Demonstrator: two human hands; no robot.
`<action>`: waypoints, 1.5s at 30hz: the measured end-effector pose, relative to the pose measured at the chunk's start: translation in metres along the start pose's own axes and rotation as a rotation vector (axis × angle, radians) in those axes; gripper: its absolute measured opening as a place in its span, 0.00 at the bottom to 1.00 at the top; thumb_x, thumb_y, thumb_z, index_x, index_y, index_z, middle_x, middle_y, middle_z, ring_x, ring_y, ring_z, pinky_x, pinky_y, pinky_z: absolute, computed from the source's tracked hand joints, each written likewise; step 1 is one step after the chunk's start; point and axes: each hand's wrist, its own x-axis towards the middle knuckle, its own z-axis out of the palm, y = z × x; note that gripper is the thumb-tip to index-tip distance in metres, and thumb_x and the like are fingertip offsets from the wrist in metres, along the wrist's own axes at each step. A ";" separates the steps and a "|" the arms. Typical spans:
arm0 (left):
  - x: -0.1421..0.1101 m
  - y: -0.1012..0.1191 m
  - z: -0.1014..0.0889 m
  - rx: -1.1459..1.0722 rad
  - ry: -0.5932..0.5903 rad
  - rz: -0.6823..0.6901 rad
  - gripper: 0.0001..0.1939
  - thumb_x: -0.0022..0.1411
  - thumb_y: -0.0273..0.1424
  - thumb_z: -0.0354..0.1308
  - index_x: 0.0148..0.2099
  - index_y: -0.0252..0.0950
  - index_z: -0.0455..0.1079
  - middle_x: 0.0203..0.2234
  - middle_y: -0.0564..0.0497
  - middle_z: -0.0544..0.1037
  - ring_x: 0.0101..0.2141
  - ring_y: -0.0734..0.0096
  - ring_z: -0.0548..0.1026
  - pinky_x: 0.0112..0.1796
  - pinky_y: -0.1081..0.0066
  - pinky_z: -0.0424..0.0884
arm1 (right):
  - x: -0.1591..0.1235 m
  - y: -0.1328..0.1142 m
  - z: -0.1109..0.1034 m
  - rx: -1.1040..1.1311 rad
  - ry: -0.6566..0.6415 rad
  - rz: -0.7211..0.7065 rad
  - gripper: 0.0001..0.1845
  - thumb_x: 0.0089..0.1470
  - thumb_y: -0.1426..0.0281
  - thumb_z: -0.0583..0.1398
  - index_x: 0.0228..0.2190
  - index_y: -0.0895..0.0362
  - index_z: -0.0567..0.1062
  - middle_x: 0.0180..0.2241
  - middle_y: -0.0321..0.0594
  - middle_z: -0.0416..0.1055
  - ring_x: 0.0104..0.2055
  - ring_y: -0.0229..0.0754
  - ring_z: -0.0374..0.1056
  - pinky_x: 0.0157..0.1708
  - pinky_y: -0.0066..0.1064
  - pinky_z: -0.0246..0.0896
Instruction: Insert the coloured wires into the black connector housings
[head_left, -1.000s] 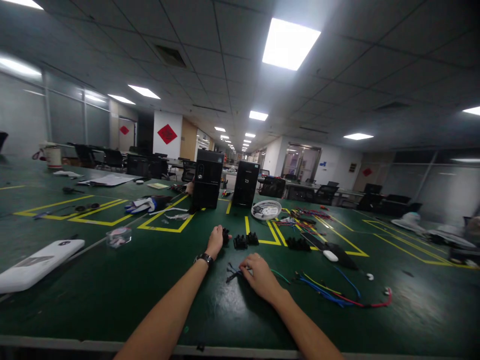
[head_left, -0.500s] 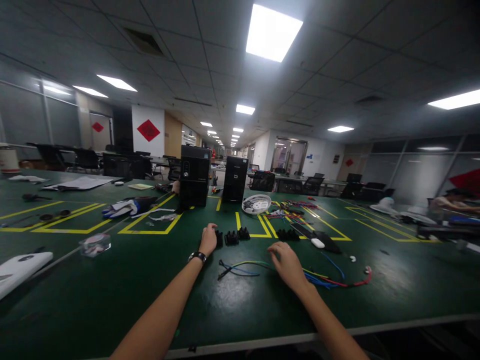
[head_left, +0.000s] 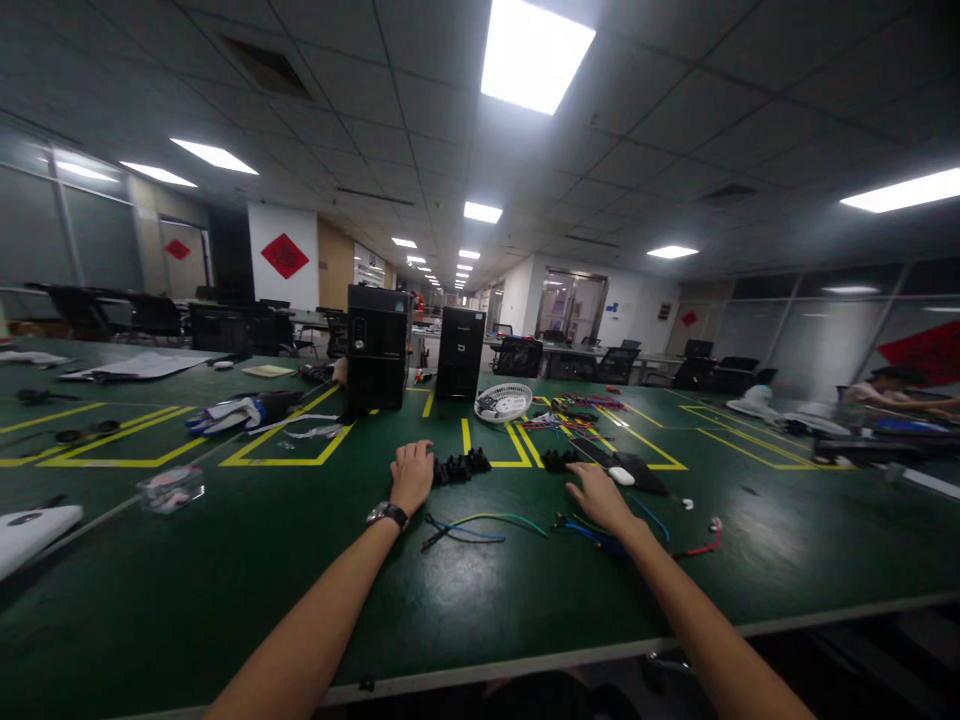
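A row of small black plastic parts (head_left: 461, 467) stands on the green table. At its left end rests my left hand (head_left: 412, 474), wrist banded by a watch, its fingers loosely bent with the thumb side against the nearest part. My right hand (head_left: 600, 494) reaches forward with thumb and fingers apart, holding nothing I can see. Just beyond its fingertips lies another black plastic part (head_left: 555, 460); I cannot tell whether they touch. Blue and green wires (head_left: 480, 530) lie between my hands. More blue wires (head_left: 589, 530) run beneath my right wrist.
Two black computer towers (head_left: 376, 345) stand at the back, a white round grille (head_left: 502, 402) beside them. A white earphone case (head_left: 621, 476) lies right of my right hand. Gloves (head_left: 236, 414) and a clear box (head_left: 171, 488) are left. Another person (head_left: 885, 395) sits far right.
The spaced black parts near my left hand now stand close together in a row. My right hand has moved right and forward, off the green wire, toward the other black part.
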 end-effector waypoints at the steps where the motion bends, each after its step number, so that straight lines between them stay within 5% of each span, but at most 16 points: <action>1: -0.002 0.002 -0.002 0.010 0.005 0.024 0.14 0.64 0.30 0.45 0.50 0.38 0.66 0.48 0.42 0.70 0.51 0.55 0.61 0.48 0.57 0.59 | 0.012 -0.007 0.004 0.005 0.007 0.014 0.22 0.53 0.67 0.59 0.51 0.58 0.71 0.53 0.52 0.67 0.55 0.51 0.63 0.54 0.40 0.54; 5: -0.010 0.013 -0.011 -0.079 0.058 0.146 0.13 0.63 0.28 0.46 0.47 0.39 0.67 0.46 0.44 0.71 0.51 0.58 0.63 0.50 0.60 0.59 | 0.045 -0.030 0.021 0.045 0.044 0.074 0.25 0.50 0.68 0.62 0.50 0.57 0.71 0.54 0.54 0.66 0.55 0.54 0.62 0.52 0.43 0.53; 8: -0.012 0.026 -0.012 -0.419 0.104 0.175 0.10 0.61 0.28 0.49 0.43 0.39 0.68 0.42 0.45 0.73 0.48 0.59 0.65 0.50 0.61 0.59 | 0.052 -0.042 0.030 0.079 0.085 0.124 0.17 0.48 0.72 0.62 0.43 0.58 0.74 0.47 0.56 0.71 0.48 0.54 0.68 0.45 0.42 0.59; 14: -0.022 0.063 0.005 -1.124 -0.006 -0.310 0.13 0.60 0.36 0.54 0.46 0.38 0.63 0.38 0.45 0.74 0.39 0.66 0.72 0.40 0.68 0.67 | 0.051 -0.078 0.029 0.174 0.152 0.114 0.09 0.47 0.75 0.61 0.34 0.61 0.76 0.35 0.49 0.73 0.37 0.47 0.72 0.36 0.33 0.65; 18: -0.037 0.078 0.012 -1.404 -0.255 -0.568 0.19 0.61 0.48 0.51 0.47 0.41 0.60 0.40 0.46 0.73 0.32 0.69 0.75 0.32 0.69 0.70 | 0.033 -0.135 0.025 0.417 0.124 -0.256 0.20 0.49 0.72 0.61 0.46 0.56 0.71 0.46 0.43 0.71 0.46 0.43 0.69 0.45 0.32 0.65; 21: -0.040 0.078 0.009 -1.561 -0.262 -0.559 0.17 0.62 0.47 0.50 0.44 0.39 0.60 0.36 0.48 0.74 0.27 0.72 0.76 0.28 0.71 0.71 | 0.016 -0.160 0.017 0.594 0.023 -0.554 0.30 0.50 0.72 0.62 0.55 0.53 0.64 0.53 0.44 0.66 0.52 0.44 0.65 0.51 0.36 0.61; 23: -0.036 0.073 0.005 -1.575 -0.205 -0.517 0.16 0.63 0.45 0.49 0.45 0.39 0.59 0.33 0.48 0.75 0.24 0.72 0.75 0.26 0.72 0.70 | 0.011 -0.152 0.008 0.550 0.044 -0.519 0.27 0.53 0.72 0.60 0.55 0.54 0.64 0.53 0.45 0.67 0.53 0.45 0.63 0.53 0.38 0.58; 26: -0.027 0.063 -0.001 -1.521 -0.174 -0.470 0.16 0.65 0.44 0.48 0.48 0.39 0.57 0.31 0.48 0.76 0.21 0.73 0.75 0.23 0.73 0.69 | 0.005 -0.107 -0.011 0.355 0.046 -0.303 0.13 0.56 0.71 0.56 0.43 0.58 0.73 0.43 0.47 0.71 0.47 0.46 0.67 0.49 0.39 0.59; 32: -0.026 0.056 0.004 -1.449 -0.204 -0.435 0.14 0.65 0.42 0.47 0.46 0.38 0.59 0.28 0.49 0.75 0.21 0.73 0.74 0.22 0.74 0.69 | -0.036 -0.028 -0.037 0.101 -0.254 -0.145 0.10 0.51 0.66 0.61 0.37 0.53 0.76 0.39 0.41 0.72 0.40 0.45 0.69 0.38 0.31 0.60; 36: -0.035 0.062 0.010 -1.432 -0.269 -0.407 0.16 0.64 0.43 0.49 0.46 0.38 0.60 0.28 0.50 0.75 0.21 0.73 0.74 0.22 0.73 0.69 | -0.054 -0.027 -0.035 0.041 -0.266 -0.160 0.07 0.52 0.70 0.59 0.33 0.52 0.77 0.37 0.39 0.73 0.39 0.44 0.69 0.37 0.30 0.58; 40: -0.041 0.068 0.009 -1.515 -0.339 -0.411 0.15 0.64 0.43 0.49 0.47 0.38 0.59 0.30 0.48 0.76 0.22 0.71 0.74 0.23 0.72 0.68 | -0.044 -0.037 -0.039 0.078 -0.122 -0.137 0.11 0.58 0.68 0.53 0.35 0.54 0.76 0.35 0.41 0.75 0.38 0.45 0.70 0.36 0.30 0.58; 45: -0.041 0.075 0.005 -1.676 -0.403 -0.406 0.15 0.66 0.39 0.47 0.50 0.37 0.58 0.34 0.42 0.78 0.26 0.67 0.76 0.25 0.71 0.68 | -0.023 -0.079 -0.044 0.290 0.041 -0.179 0.14 0.62 0.67 0.49 0.35 0.57 0.73 0.32 0.42 0.75 0.34 0.43 0.70 0.34 0.30 0.60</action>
